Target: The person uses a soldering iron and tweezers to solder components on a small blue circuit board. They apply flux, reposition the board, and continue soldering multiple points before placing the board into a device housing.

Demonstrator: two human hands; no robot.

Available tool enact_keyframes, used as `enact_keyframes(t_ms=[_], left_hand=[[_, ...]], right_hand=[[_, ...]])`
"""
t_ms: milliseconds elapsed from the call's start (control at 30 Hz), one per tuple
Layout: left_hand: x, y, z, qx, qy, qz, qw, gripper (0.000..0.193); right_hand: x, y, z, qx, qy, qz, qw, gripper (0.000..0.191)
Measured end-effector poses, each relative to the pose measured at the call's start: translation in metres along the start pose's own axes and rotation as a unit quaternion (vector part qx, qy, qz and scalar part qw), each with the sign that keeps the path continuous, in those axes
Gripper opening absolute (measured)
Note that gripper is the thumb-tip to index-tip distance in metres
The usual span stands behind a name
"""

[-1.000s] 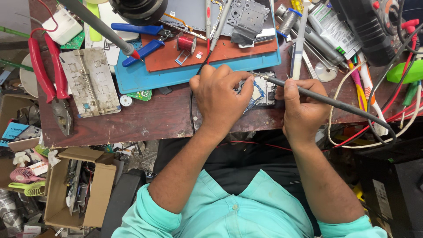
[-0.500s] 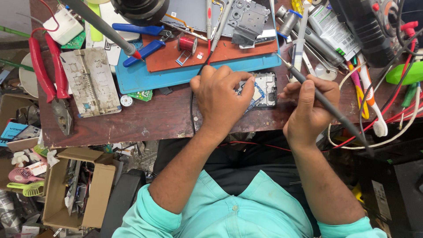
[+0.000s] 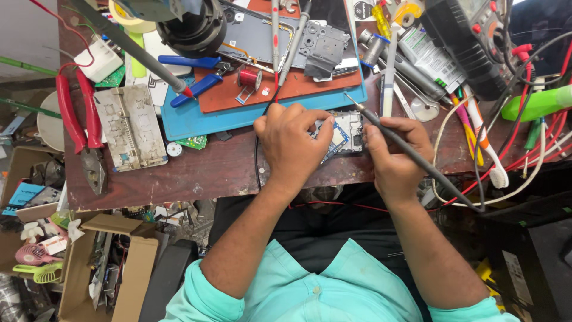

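Cluttered and worn, the brown bench (image 3: 196, 173) carries many repair tools. Between the two hands lies a small circuit board (image 3: 344, 132), just below the blue mat (image 3: 196, 119). The left hand (image 3: 292, 143) presses on the board's left edge, fingers closed over it to keep it steady. The right hand (image 3: 396, 158) is clamped like a pen grip around a soldering iron (image 3: 411, 156), whose thin tip points up, just above the board's top right corner. Far to the left of the left hand lie red pliers (image 3: 74, 119) and a grey metal jig (image 3: 130, 126). The board looks light, thin and stiff, and probably fragile; I think it is best held by its bare edges, not by the small parts on top.
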State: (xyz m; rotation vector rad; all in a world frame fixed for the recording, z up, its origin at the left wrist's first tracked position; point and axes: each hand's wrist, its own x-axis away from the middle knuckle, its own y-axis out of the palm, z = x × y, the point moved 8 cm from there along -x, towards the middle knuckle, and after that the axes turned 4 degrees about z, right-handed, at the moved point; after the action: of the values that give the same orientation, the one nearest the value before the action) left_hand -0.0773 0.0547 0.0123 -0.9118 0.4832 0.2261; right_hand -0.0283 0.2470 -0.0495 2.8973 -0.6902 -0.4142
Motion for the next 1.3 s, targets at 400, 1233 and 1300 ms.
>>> enact_keyframes(t_ms=[400,1233,1300], left_hand=[[0.0,0.002,0.0,-0.006,0.004,-0.001,1.0,0.007],[0.0,0.001,0.0,-0.015,0.006,-0.007,1.0,0.007],[0.0,-0.001,0.002,0.0,0.007,-0.01,1.0,0.011]], right_hand=[[0.003,-0.002,0.011,0.031,0.042,-0.019,0.998,0.009],[0.001,-0.014,0.014,-0.098,-0.005,0.025,0.995,0.011],[0.001,-0.022,0.018,-0.127,-0.008,0.06,0.99,0.011]])
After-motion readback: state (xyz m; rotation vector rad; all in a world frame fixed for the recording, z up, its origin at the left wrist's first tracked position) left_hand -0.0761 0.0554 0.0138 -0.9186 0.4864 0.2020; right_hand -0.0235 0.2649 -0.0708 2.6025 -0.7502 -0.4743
